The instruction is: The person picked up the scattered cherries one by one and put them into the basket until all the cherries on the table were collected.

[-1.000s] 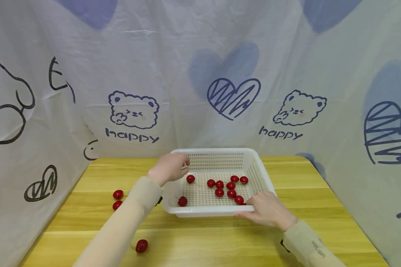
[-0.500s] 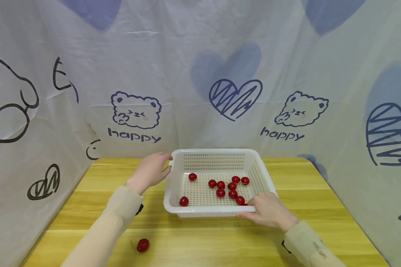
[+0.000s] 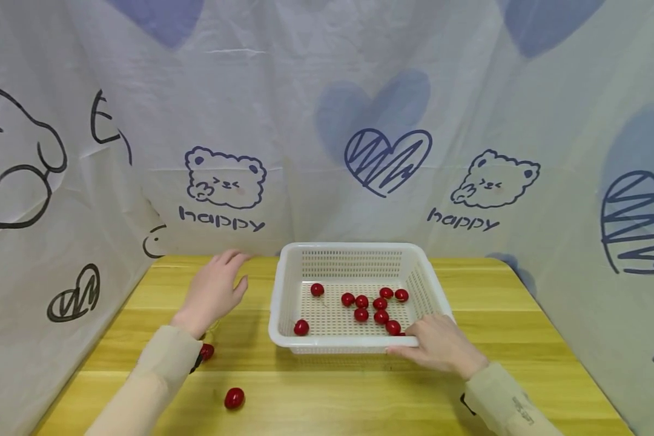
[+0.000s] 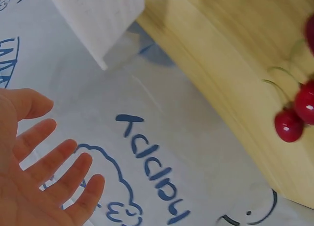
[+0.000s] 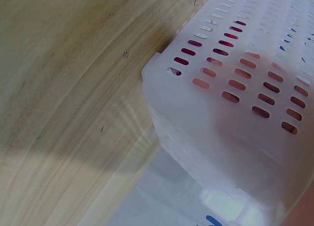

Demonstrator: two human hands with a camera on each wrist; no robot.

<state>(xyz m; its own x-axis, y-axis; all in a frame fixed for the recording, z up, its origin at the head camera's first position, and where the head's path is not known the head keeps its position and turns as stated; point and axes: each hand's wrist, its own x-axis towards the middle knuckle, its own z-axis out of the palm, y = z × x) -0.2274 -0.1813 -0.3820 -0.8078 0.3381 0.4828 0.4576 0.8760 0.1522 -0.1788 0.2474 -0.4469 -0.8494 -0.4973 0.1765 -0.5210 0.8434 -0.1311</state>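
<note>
My left hand (image 3: 215, 290) hovers over the table left of the basket, holding nothing. Its fingers are spread and relaxed in the left wrist view. Beneath and beside that forearm lies a red cherry (image 3: 207, 351), partly covered by the sleeve; the left wrist view shows cherries with stems (image 4: 288, 125) there, one cut off by the frame edge. Another cherry (image 3: 234, 398) rests nearer the front. With my right hand (image 3: 438, 342) I grip the near right corner of a white perforated plastic basket (image 3: 354, 246), fingers inside, thumb outside. Several cherries (image 3: 381, 317) lie on the basket's floor.
The basket stands on a yellow wood-grain table (image 3: 327, 393), near its back edge. A pale cloth (image 3: 305, 121) printed with hearts and bears hangs close behind and along both sides.
My left hand has moved from above the basket's left side out to the left, over the table, and its fingers have spread. My right hand stays on the basket corner.
</note>
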